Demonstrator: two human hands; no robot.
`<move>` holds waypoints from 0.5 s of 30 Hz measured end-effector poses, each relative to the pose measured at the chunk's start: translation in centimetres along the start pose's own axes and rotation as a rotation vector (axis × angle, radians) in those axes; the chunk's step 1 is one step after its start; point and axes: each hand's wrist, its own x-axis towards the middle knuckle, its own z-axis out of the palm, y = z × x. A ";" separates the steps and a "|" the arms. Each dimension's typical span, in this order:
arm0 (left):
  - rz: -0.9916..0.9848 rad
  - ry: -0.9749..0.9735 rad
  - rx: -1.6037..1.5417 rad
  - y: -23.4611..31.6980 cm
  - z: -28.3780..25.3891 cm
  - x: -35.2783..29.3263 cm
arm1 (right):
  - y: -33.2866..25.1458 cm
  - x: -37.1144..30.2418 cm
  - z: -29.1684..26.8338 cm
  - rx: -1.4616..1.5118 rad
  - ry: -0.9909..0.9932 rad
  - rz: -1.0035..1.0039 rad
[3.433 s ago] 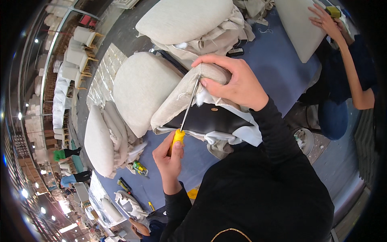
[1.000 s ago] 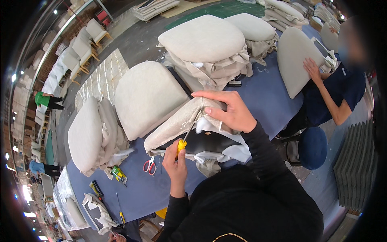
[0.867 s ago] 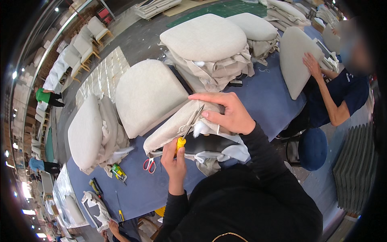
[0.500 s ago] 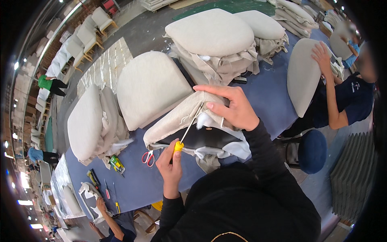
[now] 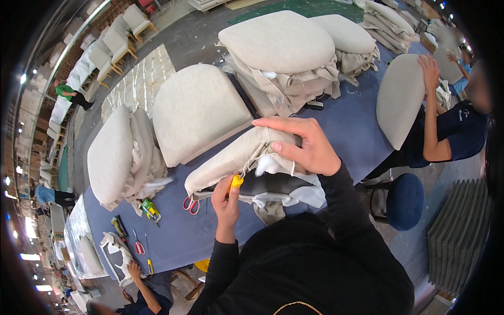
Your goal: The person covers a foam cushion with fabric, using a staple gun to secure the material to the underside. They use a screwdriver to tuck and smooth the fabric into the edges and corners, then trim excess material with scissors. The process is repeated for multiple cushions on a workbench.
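Observation:
Before me a beige upholstered cushion (image 5: 223, 160) stands tilted, its dark underside (image 5: 286, 185) and white padding (image 5: 304, 195) partly exposed. My right hand (image 5: 314, 148) is closed on its upper corner, thumb on the folded fabric and fingers over the top. A tuft of white stuffing (image 5: 269, 166) pokes out below that thumb. My left hand (image 5: 227, 203) is wrapped round a yellow-handled tool (image 5: 237, 181) with a thin metal shaft. The handle is close to the cushion's open edge, and most of the shaft is out of sight. Loose threads hang by the fold.
Red-handled scissors (image 5: 192, 205) and a green-and-yellow packet (image 5: 151, 211) lie on the blue table (image 5: 184, 241). Beige cushions (image 5: 202, 113) and stacks of covers (image 5: 278, 44) stand behind. At right, a co-worker (image 5: 446, 126) holds a cushion; another works lower left.
The yellow handle has moved up toward the cushion, and its long shaft is now mostly hidden. My right hand keeps the corner. The co-worker's hand has shifted on their cushion.

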 end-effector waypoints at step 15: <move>-0.480 -0.486 -0.873 -2.0 0.3 -0.8 | -0.2 -0.7 0.1 -0.008 -0.046 -0.125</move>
